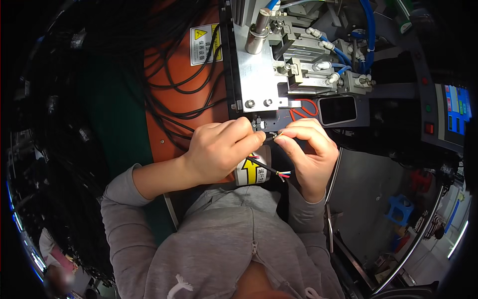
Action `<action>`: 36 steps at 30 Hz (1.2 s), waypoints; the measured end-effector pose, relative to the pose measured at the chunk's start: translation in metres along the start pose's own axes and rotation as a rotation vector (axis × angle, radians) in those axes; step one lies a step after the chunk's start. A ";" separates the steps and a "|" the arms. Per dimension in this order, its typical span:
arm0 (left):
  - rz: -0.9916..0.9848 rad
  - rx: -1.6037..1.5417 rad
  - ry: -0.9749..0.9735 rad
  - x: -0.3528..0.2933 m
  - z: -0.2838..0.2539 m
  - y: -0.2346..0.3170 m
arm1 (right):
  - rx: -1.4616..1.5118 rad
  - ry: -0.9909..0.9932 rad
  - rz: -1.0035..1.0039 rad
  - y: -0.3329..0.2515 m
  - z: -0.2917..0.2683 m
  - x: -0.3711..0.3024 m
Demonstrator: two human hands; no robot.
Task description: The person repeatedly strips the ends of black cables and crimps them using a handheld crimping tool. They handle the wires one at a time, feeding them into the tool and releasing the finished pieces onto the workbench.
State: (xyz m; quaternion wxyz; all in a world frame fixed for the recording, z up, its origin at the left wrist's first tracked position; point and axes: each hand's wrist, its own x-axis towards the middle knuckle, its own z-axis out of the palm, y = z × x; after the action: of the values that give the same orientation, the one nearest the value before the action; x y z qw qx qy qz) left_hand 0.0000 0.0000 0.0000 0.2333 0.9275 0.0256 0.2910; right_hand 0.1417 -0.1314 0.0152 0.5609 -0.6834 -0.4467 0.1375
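Left hand [219,152]: fingers closed, pinching thin black cable [268,169] just below metal crimping machine [279,65] | Right hand [308,149]: fingertips pinching cable's tip at the machine's slot | Progress: cable's other stripped coloured wires hang loose below, seemingly untreated; insertion looks underway.

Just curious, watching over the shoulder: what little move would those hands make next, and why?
Probably ease the wire tip forward into the machine's fixture. Both the left hand and right hand pinch it right there, while the cable's coloured wire ends hang loose below.
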 end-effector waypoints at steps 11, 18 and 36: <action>0.007 -0.058 0.051 0.001 0.001 0.000 | -0.138 0.113 -0.229 0.002 0.016 -0.003; 0.082 0.075 0.020 0.001 -0.005 0.000 | -0.228 -0.099 -0.222 0.005 0.004 0.002; 0.000 0.437 -0.177 -0.003 0.004 0.014 | -0.271 -0.003 -0.073 0.031 0.028 -0.009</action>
State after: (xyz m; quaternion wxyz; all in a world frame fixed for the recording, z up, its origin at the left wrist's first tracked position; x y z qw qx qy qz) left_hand -0.0013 -0.0146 0.0015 0.0286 0.9779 0.0675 0.1960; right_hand 0.1310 -0.1193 -0.0242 0.4674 -0.7360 -0.4864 0.0564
